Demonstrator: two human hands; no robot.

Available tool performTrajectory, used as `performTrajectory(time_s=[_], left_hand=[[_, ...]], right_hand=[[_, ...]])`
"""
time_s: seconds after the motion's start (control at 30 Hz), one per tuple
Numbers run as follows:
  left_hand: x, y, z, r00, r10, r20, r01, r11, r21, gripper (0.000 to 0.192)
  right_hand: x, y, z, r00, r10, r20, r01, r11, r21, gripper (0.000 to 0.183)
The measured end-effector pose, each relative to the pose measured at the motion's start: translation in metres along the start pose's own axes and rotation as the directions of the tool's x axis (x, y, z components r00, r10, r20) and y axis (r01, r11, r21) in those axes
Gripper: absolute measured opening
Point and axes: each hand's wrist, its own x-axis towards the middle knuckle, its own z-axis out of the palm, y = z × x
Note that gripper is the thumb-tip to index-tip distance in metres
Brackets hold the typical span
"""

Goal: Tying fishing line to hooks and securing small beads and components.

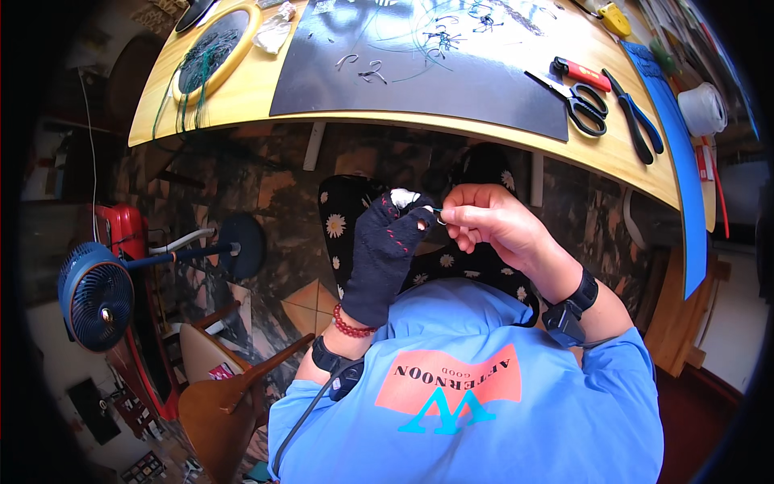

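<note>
In front of my lap both hands meet, fingertips almost touching. My left hand wears a dark fingerless-looking glove with red stitching and a white patch. Its thumb and finger pinch a small curved piece of metal, which looks like a fishing hook; most of it is hidden. With bare thumb and index finger, my right hand grips a short stretch of thin green line running between the hands. On the dark board beyond lie loose fishing hooks and a cluster of hooks with line.
A yellow-rimmed oval tray holds many green-lined hooks at the left. Scissors, a red lighter and pliers lie at the right, near a blue strip and a white tub. A fan stands left.
</note>
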Motion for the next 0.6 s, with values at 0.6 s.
performTrajectory(time_s=[0.6], left_hand=[[0.001, 0.002, 0.003, 0.992, -0.115, 0.048, 0.110, 0.990, 0.088, 0.005]], right_hand=[[-0.019, -0.018, 0.021, 0.639, -0.767, -0.058, 0.487, 0.462, -0.742, 0.009]])
